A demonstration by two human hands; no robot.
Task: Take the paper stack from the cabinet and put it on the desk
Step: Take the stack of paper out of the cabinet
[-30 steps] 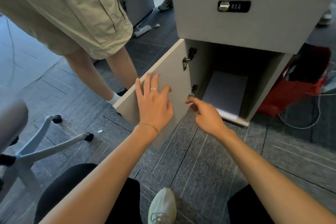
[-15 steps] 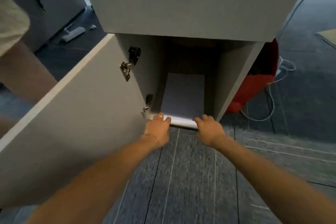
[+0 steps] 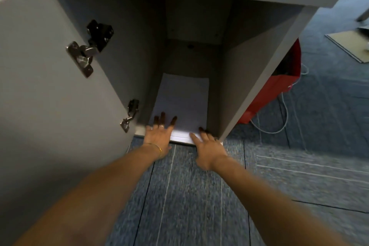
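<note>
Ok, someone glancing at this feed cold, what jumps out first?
The open cabinet fills the upper frame, its door swung out to the left. At its floor lies the white paper stack, with the left hand spread on its near left corner and the right hand at its near right edge. A red bag sits right of the cabinet.

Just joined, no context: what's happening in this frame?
A person reaches into an open cabinet with both hands. The left hand lies fingers spread on top of the paper stack; the right hand is at its front right corner. The stack lies flat on the cabinet floor, not yet lifted.
</note>
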